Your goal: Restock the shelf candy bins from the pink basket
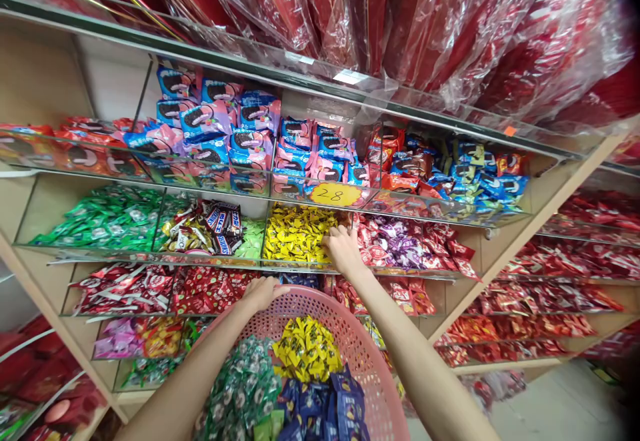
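Observation:
My left hand (pixel 262 293) is closed over the far rim of a pink perforated plastic basket (pixel 373 341). Inside the basket lie yellow-wrapped candies (pixel 307 348), green-wrapped candies (pixel 243 388) and dark blue packets (pixel 323 401) in separate heaps. My right hand (pixel 344 249) reaches past the basket to the right edge of a shelf compartment of yellow candies (pixel 297 231). Its fingers are curled at the divider; whatever they hold is hidden. Red and purple wrapped sweets (pixel 393 238) fill the compartment just right of that hand.
Glass-fronted shelves hold green candies (pixel 113 218), chocolate bars (pixel 223 224) and blue-pink cookie packs (pixel 207 121). A yellow price tag (pixel 336 194) reads 28. Red items in clear plastic (pixel 350 14) hang over the top glass shelf. More red packets (pixel 555 254) line shelves at right.

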`<control>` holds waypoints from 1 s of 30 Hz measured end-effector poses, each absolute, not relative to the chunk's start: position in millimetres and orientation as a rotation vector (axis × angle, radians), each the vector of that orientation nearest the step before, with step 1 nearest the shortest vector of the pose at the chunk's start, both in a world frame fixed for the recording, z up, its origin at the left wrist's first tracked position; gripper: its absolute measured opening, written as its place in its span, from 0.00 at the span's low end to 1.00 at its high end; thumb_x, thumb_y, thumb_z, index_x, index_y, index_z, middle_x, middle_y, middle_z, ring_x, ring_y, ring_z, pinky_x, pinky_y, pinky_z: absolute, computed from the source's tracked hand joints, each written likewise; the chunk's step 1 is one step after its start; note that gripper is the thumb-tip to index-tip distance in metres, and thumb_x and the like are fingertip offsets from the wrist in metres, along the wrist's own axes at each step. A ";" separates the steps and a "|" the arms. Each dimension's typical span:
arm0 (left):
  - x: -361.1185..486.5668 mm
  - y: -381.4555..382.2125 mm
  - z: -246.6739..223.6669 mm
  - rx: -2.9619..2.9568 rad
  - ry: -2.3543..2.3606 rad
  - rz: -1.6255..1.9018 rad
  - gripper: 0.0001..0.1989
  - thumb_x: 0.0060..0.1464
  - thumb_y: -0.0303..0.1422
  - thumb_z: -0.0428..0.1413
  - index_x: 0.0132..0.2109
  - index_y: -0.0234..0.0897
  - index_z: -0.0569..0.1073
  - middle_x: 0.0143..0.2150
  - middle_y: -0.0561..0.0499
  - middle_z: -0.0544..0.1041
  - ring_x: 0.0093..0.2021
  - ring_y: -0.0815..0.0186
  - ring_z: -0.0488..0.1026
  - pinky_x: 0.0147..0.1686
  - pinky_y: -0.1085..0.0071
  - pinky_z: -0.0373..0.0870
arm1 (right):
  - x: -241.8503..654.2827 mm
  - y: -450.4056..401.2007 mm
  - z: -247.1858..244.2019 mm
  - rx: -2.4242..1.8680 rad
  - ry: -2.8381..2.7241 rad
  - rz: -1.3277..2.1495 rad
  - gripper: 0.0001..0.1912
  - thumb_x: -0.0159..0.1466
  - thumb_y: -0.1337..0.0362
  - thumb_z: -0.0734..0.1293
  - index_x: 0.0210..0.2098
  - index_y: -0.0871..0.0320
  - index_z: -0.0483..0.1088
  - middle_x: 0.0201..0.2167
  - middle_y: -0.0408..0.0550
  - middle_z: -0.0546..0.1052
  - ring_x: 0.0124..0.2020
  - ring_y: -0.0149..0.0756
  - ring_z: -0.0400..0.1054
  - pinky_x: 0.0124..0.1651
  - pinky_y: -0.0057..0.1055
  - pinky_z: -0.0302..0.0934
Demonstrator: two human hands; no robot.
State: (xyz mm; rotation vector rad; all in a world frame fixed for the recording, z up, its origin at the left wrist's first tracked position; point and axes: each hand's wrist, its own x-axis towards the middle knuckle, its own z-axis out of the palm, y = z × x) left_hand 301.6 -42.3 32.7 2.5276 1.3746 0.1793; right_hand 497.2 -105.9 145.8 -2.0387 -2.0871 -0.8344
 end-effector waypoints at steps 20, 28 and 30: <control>300.5 -42.6 30.7 2.549 1.375 0.188 0.31 0.47 0.58 0.35 0.35 0.42 0.72 0.35 0.45 0.75 0.39 0.55 0.71 0.34 0.69 0.62 | 503.9 -112.8 139.3 -1.976 -1.990 -0.884 0.10 0.62 0.67 0.54 0.32 0.57 0.66 0.35 0.49 0.66 0.40 0.38 0.53 0.39 0.35 0.42; 299.7 -41.7 27.9 2.561 1.362 0.193 0.31 0.47 0.58 0.34 0.35 0.42 0.72 0.34 0.45 0.75 0.38 0.55 0.71 0.33 0.69 0.62 | 501.6 -132.4 144.4 -1.790 -1.665 -0.777 0.11 0.63 0.62 0.53 0.34 0.57 0.65 0.35 0.47 0.66 0.39 0.37 0.54 0.39 0.33 0.43; 300.1 -40.9 26.8 2.569 1.366 0.203 0.32 0.47 0.58 0.34 0.34 0.42 0.72 0.33 0.45 0.75 0.38 0.55 0.71 0.33 0.69 0.62 | 494.2 -145.0 144.9 -1.716 -1.611 -0.720 0.11 0.63 0.62 0.53 0.35 0.57 0.64 0.36 0.47 0.67 0.39 0.36 0.54 0.40 0.33 0.43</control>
